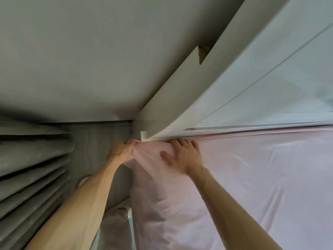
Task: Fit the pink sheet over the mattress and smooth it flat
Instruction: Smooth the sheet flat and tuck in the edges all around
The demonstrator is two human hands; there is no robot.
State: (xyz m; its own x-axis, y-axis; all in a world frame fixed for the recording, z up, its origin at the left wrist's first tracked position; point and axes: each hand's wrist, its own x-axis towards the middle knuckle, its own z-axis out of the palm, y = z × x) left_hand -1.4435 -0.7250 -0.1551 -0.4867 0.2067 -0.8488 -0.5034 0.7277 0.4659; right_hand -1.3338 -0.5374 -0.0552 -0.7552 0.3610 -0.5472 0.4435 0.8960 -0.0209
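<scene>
The pink sheet [252, 177] covers the mattress across the right and lower part of the view, with soft wrinkles near the far corner. My left hand [122, 150] is closed on the sheet's bunched corner at the far left corner of the mattress, just below a white ledge. My right hand [183, 156] lies flat on the sheet with fingers spread, fingertips against the far edge under the ledge. The mattress itself is hidden beneath the sheet.
A white window sill and frame [198, 98] run along the far side of the bed. Grey pleated curtains [32, 159] hang at the left. A grey wall [81, 60] fills the top left. A narrow gap with grey floor [100, 141] lies beside the bed.
</scene>
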